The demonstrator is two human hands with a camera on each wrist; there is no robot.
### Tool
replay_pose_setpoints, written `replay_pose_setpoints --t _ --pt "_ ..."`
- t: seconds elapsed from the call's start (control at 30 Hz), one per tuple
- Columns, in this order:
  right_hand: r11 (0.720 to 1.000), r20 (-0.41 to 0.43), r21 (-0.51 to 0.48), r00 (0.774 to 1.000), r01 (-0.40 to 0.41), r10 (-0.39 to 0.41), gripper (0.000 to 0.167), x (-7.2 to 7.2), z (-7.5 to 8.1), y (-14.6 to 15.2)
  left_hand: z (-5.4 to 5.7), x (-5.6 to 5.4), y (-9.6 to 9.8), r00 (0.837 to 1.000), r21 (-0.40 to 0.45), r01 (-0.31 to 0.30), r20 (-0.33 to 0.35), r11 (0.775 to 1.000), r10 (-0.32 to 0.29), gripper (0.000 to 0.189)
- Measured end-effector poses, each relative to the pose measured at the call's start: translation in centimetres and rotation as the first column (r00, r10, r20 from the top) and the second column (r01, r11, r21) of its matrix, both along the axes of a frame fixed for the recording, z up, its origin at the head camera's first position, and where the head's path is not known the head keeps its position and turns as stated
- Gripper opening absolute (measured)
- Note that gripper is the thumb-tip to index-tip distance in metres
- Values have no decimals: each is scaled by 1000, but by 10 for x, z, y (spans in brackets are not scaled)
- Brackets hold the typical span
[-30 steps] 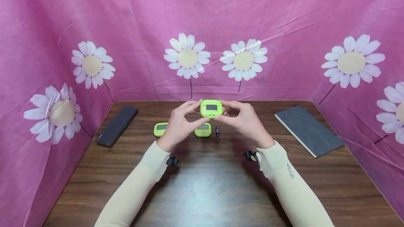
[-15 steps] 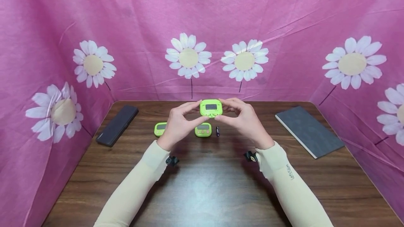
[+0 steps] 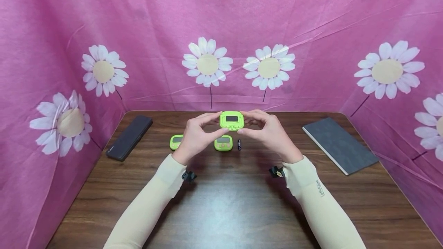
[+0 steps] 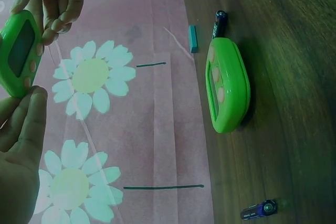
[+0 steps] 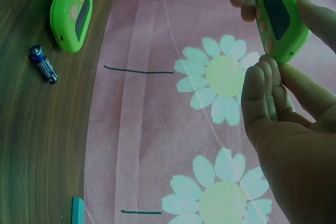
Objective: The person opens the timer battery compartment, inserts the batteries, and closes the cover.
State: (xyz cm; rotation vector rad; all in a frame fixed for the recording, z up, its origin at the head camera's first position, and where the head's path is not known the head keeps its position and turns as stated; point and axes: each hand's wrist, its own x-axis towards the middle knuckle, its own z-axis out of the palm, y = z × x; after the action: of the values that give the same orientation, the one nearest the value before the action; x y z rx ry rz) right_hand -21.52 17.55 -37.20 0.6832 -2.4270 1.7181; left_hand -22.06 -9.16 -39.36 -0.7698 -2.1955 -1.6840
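Observation:
Both hands hold up a bright green digital timer above the far part of the table. Its back, with a dark rectangular recess, faces the head camera; the screen and buttons show in both wrist views. My left hand pinches its left side between thumb and fingers. On the opposite side my right hand does the same. Beyond the hands, a second green timer stands on the table with a small battery to its right. Another battery shows in the left wrist view.
A third green timer is partly covered by my left hand in the head view. At the left lies a dark oblong case, at the right a dark grey notebook. Pink cloth with daisies hangs behind the wooden table.
The held timer has dipped very slightly in the head view, with both hands keeping the same grip. The rest of the scene shifts a few pixels with the camera.

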Motion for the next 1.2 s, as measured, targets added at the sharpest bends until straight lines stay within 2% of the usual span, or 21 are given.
replay_pose_setpoints --t 0.1,0.17,0.3,0.37,0.43,0.57,0.67,0.8,0.93,1.0,1.1,1.2 --pt "999 23 -13 999 -40 41 53 -1 2 5 0 -1 -1 999 18 37 17 999 -38 56" --pt "995 45 -30 995 -91 93 51 -1 3 10 1 -1 -3 995 41 87 40 995 -88 55" --pt "977 92 -66 974 -204 209 51 -2 6 18 4 0 -6 973 73 205 94 976 -211 56" --pt "971 104 -71 967 -227 234 52 -2 7 21 5 0 -6 963 74 234 117 969 -241 57" --pt "974 100 -72 970 -213 219 52 -2 8 20 7 1 -5 961 80 235 134 969 -244 56" --pt "992 89 -82 990 -101 108 50 -1 8 14 6 0 0 975 124 161 136 979 -178 48" --pt "995 100 -96 995 -1 11 49 0 8 7 3 1 6 989 166 62 125 984 -83 41" --pt "988 123 -99 986 122 -109 46 3 7 -2 1 4 15 992 207 -49 123 977 23 36" --pt "971 139 -77 967 226 -214 41 10 8 -12 1 5 22 988 181 -62 147 982 35 49" --pt "967 149 -72 962 243 -231 40 13 8 -16 1 6 23 988 147 -69 150 987 47 60" --pt "973 159 -94 968 211 -195 40 14 10 -16 1 6 22 988 114 -91 136 989 76 72" --pt "980 161 -134 979 149 -127 41 13 13 -11 3 5 18 990 126 -66 131 990 49 71"
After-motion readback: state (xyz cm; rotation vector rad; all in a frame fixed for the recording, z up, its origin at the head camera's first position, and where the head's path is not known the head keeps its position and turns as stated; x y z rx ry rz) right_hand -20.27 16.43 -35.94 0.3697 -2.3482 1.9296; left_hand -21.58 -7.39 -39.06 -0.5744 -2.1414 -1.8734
